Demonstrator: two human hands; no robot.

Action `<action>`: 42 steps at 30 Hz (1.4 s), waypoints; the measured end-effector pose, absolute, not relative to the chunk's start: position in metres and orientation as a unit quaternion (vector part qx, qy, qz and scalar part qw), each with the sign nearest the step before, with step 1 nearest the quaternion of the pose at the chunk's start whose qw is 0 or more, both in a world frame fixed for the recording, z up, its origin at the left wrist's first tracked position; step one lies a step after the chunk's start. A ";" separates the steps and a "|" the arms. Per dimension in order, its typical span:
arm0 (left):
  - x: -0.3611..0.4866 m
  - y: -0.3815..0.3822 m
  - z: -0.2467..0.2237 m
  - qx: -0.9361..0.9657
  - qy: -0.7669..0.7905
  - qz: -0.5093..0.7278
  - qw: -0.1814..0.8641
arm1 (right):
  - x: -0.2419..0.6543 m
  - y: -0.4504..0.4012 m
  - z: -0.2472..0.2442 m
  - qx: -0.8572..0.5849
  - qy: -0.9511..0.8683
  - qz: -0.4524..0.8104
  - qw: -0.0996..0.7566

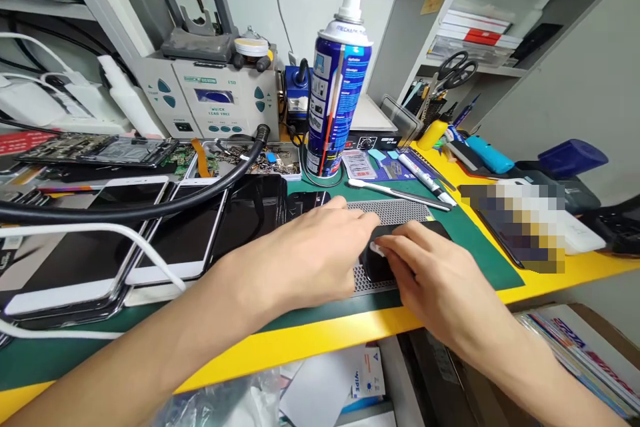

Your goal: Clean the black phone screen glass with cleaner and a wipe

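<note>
A flat black panel (pixel 381 268), shaped like a phone, lies on a grey perforated mat (pixel 397 211). My right hand (pixel 435 273) is over the panel's right side, thumb and fingertips pinched on a small white piece (pixel 377 249) that may be cloth or tissue. Curled closed at the panel's left side is my left hand (pixel 325 247); its fingertips are turned away, so what they hold, if anything, is hidden. The two hands are close together but apart. Part of the panel is covered by both hands.
Several phones (pixel 165 240) lie left of my left arm, crossed by a thick black hose (pixel 215 197) and a white cable (pixel 120 230). Behind the mat stand a blue spray can (pixel 333 100) and a soldering station (pixel 215 97). A white brush (pixel 395 193) and a marker (pixel 425 180) lie at the right.
</note>
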State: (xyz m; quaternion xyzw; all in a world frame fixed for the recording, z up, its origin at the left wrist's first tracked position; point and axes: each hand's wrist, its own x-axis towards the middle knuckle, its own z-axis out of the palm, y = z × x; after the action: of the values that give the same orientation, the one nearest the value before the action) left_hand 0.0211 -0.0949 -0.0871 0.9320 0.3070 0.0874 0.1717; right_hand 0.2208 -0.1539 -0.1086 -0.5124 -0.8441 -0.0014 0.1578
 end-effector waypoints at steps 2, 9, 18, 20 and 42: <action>0.021 -0.095 -0.087 0.932 0.307 0.089 0.173 | 0.215 -0.163 -0.109 -0.505 -0.851 0.021 0.140; 0.021 -0.099 -0.089 0.931 0.315 0.087 0.163 | 0.224 -0.188 -0.114 -0.529 -0.836 0.050 0.137; 0.022 -0.099 -0.090 0.930 0.323 0.080 0.158 | 0.260 -0.183 -0.114 -0.611 -0.769 -0.057 0.177; 0.022 -0.100 -0.090 0.930 0.322 0.081 0.156 | 0.241 -0.185 -0.118 -0.609 -0.768 -0.046 0.191; 0.031 -0.105 -0.099 0.935 0.335 0.080 0.079 | 0.220 -0.191 -0.130 -0.629 -0.725 0.006 0.279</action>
State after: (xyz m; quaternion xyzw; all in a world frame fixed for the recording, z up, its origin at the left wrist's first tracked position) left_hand 0.0308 -0.1053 -0.0994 0.9354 0.3351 0.0800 0.0792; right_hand 0.2202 -0.1914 -0.1297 -0.6294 -0.7252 0.0057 0.2792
